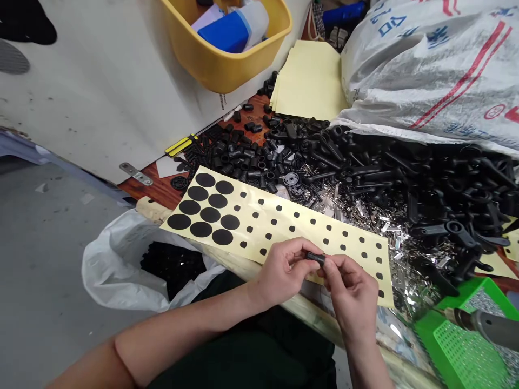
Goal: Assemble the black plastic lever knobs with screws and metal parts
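My left hand (284, 270) and my right hand (352, 292) meet over the near edge of the table, fingers pinched together on a small black cylindrical part (315, 257). Beneath them lies a pale yellow backing sheet (284, 216) carrying large black round stickers (205, 208) at its left end and rows of small black dots across the rest. Behind the sheet is a heap of small black tubes (247, 154) and a larger pile of black plastic arms (405, 173).
Shiny metal clips (365, 216) lie scattered among the parts. A yellow tub (227, 59) stands at the back, beside blank yellow sheets (310, 81) and a big woven sack (430, 70). A green basket (458, 340) and a tool tip (482, 324) sit at the right; a white bag (121, 259) of black parts hangs at the left.
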Available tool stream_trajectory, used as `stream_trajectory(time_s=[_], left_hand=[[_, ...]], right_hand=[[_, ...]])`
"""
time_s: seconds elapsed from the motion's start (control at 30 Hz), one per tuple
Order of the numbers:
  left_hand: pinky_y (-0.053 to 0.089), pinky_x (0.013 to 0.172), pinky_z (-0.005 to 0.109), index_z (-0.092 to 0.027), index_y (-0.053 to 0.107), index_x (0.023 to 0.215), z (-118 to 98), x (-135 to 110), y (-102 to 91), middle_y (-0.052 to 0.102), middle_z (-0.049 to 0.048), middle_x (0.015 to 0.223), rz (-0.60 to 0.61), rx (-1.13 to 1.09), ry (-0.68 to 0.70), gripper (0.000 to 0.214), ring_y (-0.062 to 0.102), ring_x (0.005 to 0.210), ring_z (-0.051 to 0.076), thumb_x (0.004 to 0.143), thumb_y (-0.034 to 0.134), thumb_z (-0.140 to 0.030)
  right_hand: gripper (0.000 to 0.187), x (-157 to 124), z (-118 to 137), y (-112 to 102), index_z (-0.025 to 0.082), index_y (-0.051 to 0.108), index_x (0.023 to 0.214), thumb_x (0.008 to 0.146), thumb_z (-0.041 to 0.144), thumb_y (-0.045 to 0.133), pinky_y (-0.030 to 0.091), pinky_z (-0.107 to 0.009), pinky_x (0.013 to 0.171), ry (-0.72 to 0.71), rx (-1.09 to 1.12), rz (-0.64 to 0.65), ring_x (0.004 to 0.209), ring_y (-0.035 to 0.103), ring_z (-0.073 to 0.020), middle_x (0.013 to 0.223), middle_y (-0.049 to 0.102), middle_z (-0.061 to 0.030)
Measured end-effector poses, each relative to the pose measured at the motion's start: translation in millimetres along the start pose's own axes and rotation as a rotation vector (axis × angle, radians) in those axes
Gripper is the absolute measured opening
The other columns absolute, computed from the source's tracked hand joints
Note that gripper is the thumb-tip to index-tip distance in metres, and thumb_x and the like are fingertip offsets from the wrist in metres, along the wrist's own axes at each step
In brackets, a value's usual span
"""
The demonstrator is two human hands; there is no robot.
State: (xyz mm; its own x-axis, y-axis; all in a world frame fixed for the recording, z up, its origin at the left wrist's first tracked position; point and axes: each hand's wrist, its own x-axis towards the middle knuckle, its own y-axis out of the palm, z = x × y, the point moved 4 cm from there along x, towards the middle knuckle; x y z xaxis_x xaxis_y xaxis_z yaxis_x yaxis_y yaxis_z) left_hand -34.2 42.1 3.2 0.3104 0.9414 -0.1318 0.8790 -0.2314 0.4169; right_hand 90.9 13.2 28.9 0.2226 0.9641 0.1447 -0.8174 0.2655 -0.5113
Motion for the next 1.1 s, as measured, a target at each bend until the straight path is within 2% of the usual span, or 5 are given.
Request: stream_trajectory(time_s=[0.23,0.37,0.5,0.8,1.1], left_hand=[[0.045,0.049,0.020,-0.012,0.061,0.081,4.4,4.6,-2.9,0.059,-0.0016,0.060,0.015,-0.083,-0.122,0.009,0.053,0.050,0.008,0.072,0.061,-0.011],[0.045,0.046,0.021,-0.011,0.060,0.081,5.4,8.4,-4.7,0.060,-0.0006,0.058,0.041,-0.186,-0.172,0.011,0.053,0.047,0.009,0.072,0.064,-0.017],[0.044,0.046,0.020,-0.011,0.060,0.081,5.2,9.7,-5.7,0.060,-0.0008,0.058,0.000,-0.223,-0.162,0.014,0.054,0.049,0.009,0.070,0.066,-0.018],[0.045,0.046,0.020,-0.010,0.061,0.086,6.5,9.7,-5.4,0.060,-0.0001,0.059,0.068,-0.252,-0.175,0.021,0.056,0.051,0.010,0.072,0.069,-0.024],[0.045,0.049,0.021,-0.013,0.054,0.087,3.8,9.0,-5.1,0.060,-0.0004,0.067,0.067,-0.271,-0.166,0.021,0.057,0.056,0.010,0.073,0.068,-0.021]], right_hand=[[0.010,-3.2,19.4,-2.2,0.019,0.063,0.078,0.083,0.012,0.059,0.050,-0.023,0.055,-0.531,-0.466,-0.211,0.059,0.067,-0.0137,0.068,0.071,-0.0010],[0.014,-2.0,21.8,1.5,0.021,0.062,0.086,0.085,0.008,0.057,0.051,-0.024,0.057,-0.605,-0.436,-0.165,0.060,0.067,-0.0135,0.069,0.070,-0.0001],[0.019,-0.1,19.0,1.1,0.020,0.066,0.094,0.085,0.007,0.054,0.055,-0.026,0.064,-0.541,-0.312,-0.104,0.070,0.069,-0.0148,0.082,0.073,-0.0033],[0.020,8.4,-5.3,-3.4,0.019,0.071,0.092,0.076,0.031,0.070,0.058,-0.030,0.068,0.075,0.130,0.015,0.073,0.069,-0.0173,0.083,0.073,-0.0063],[0.017,9.9,-0.3,-7.9,0.018,0.068,0.086,0.077,0.033,0.067,0.058,-0.028,0.062,-0.015,0.022,-0.038,0.068,0.068,-0.0163,0.079,0.072,-0.0062]])
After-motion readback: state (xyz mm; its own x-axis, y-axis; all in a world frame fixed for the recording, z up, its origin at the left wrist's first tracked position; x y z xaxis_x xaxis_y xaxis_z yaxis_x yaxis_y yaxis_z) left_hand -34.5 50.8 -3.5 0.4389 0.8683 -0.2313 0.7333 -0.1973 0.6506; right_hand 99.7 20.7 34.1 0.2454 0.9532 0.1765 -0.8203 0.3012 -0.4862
